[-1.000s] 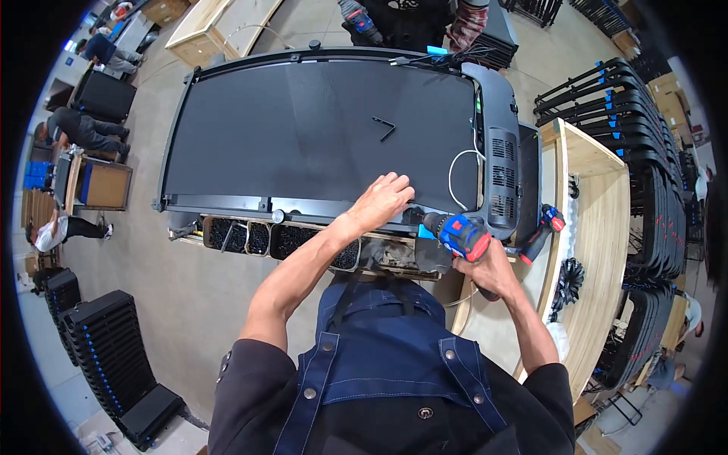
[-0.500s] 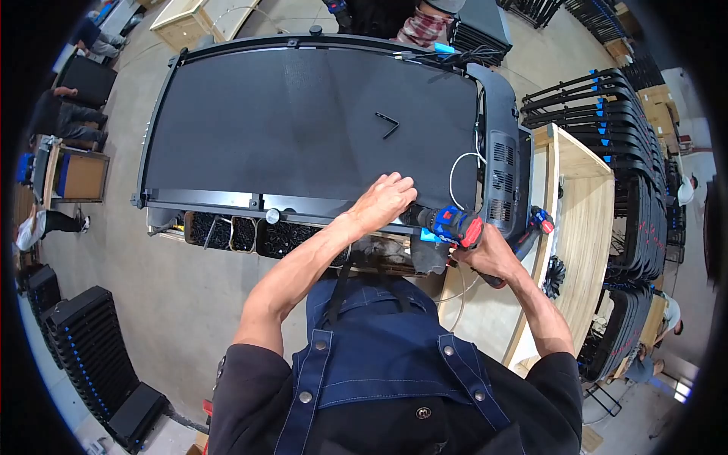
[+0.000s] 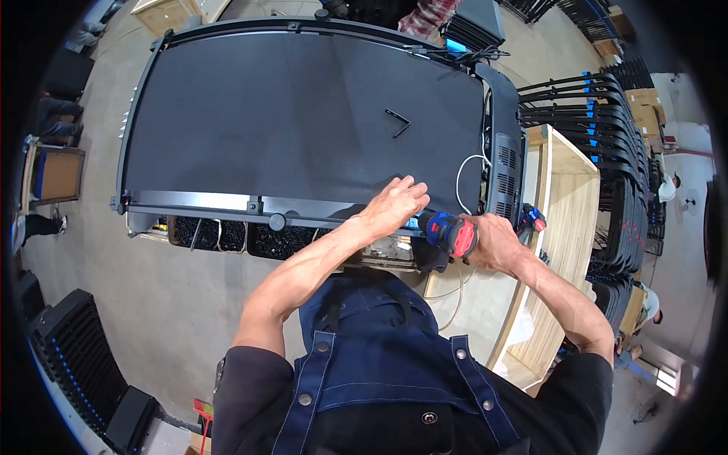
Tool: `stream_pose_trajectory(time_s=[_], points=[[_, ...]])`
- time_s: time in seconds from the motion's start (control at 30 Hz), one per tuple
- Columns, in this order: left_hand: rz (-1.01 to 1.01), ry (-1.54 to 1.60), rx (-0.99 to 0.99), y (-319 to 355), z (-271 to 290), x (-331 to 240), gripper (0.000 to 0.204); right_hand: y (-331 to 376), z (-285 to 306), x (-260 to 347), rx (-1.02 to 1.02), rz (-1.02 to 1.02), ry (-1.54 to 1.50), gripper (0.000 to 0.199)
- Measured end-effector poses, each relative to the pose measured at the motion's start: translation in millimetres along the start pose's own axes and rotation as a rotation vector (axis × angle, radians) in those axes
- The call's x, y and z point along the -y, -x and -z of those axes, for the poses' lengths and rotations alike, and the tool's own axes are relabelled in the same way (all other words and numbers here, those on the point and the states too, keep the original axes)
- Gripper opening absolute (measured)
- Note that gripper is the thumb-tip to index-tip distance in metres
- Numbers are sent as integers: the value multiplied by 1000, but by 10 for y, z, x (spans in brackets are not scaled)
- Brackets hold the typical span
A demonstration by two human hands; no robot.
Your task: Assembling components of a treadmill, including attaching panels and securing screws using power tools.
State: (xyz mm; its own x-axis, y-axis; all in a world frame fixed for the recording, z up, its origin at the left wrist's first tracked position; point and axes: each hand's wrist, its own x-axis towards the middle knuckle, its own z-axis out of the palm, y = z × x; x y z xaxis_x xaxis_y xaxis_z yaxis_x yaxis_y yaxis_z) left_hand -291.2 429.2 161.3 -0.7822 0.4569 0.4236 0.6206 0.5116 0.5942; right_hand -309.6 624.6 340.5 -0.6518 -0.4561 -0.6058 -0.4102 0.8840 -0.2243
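My right hand (image 3: 497, 241) is wrapped round a blue, black and red cordless drill (image 3: 453, 233), at the near right side of a treadmill. The drill's nose points left, towards my left hand (image 3: 396, 206). That hand is closed, its fingers curled at the near rail (image 3: 318, 211) beside the black running belt (image 3: 250, 121); whatever it grips is hidden beneath it. A black L-shaped hex key (image 3: 400, 123) lies on the belt beyond my hands. Both the drill's tip and the fastener area are hidden.
Bins of black hardware (image 3: 205, 233) sit below the near rail. A wooden crate (image 3: 572, 197) stands at the right, with a second blue-red power tool (image 3: 534, 218) near it. Black frames (image 3: 607, 152) are stacked farther right. A person's plaid sleeve (image 3: 426, 17) shows at the far side.
My right hand has moved slightly away from me and its elbow has swung outward; the drill is turned, its lower end now out of sight. My left hand stays at the rail. The view has shifted.
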Motion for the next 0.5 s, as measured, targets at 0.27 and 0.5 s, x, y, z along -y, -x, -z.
stream_pose_trajectory(time_s=[0.27, 0.5], points=[[15, 43, -45, 51, -24, -8, 12, -62, -101, -40, 69, -107, 56, 33], [233, -36, -285, 877, 135, -765, 23, -66, 32, -36, 1, 0, 15, 36]])
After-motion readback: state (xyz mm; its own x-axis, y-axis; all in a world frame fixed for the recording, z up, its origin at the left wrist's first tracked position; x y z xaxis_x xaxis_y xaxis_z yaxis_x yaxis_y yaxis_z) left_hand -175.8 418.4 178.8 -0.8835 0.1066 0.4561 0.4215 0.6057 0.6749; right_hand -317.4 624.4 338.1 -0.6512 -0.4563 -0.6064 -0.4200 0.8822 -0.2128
